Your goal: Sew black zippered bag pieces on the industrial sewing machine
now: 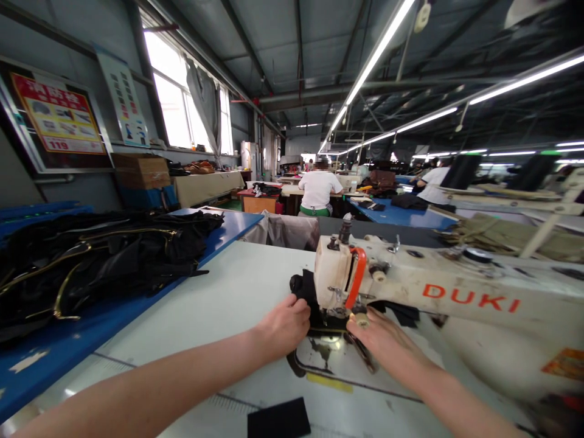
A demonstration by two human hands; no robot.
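Observation:
My left hand point(285, 325) is curled at the left side of the needle area of a cream sewing machine point(438, 298) marked DUKI, its fingers closed on a piece of black fabric point(306, 293). My right hand point(381, 337) lies on the machine bed just right of the presser foot, fingers pressed down on the black fabric and a thin dark strap point(360, 353). The needle itself is hidden behind the machine head.
A heap of black fabric with gold trim point(91, 255) lies on the blue table point(50, 359) at left. A black patch point(279, 418) sits on the white worktable point(228, 292) near me. A person in a white shirt point(318, 191) sits ahead at another table.

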